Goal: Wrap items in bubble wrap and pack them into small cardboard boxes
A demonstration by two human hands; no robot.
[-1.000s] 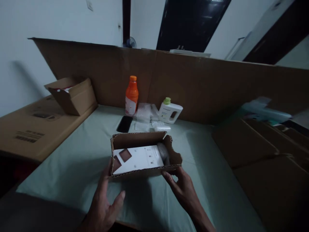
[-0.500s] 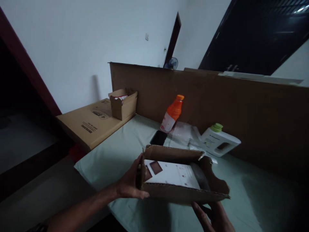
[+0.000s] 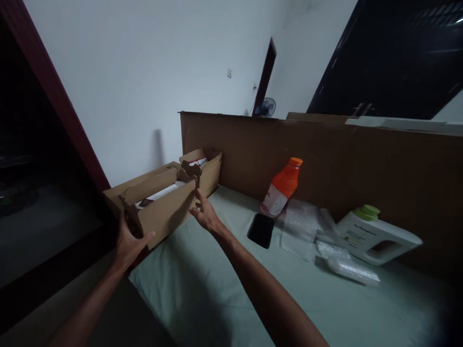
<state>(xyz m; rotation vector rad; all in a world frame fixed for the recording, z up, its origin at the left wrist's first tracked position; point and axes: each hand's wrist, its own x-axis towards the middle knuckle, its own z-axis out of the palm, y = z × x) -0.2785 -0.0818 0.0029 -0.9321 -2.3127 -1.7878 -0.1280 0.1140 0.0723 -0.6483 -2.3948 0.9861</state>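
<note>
Dim room, with a long open box

Well left of the orange bottle, the long open box is over a flat carton; I can't tell if they touch. Its open top faces up. Its long side runs away and rightward, toward a second box. The left hand grips the near end, thumb spread wide. The right hand is by the far end, fingers bent; I can't tell if they pinch. Having a hand by each end probably keeps the white thing inside from sliding. Right of the bottle stands a white jug.

brown cardboard box, pale green cloth, orange bottle with white label, black phone, white jug with green cap
</note>
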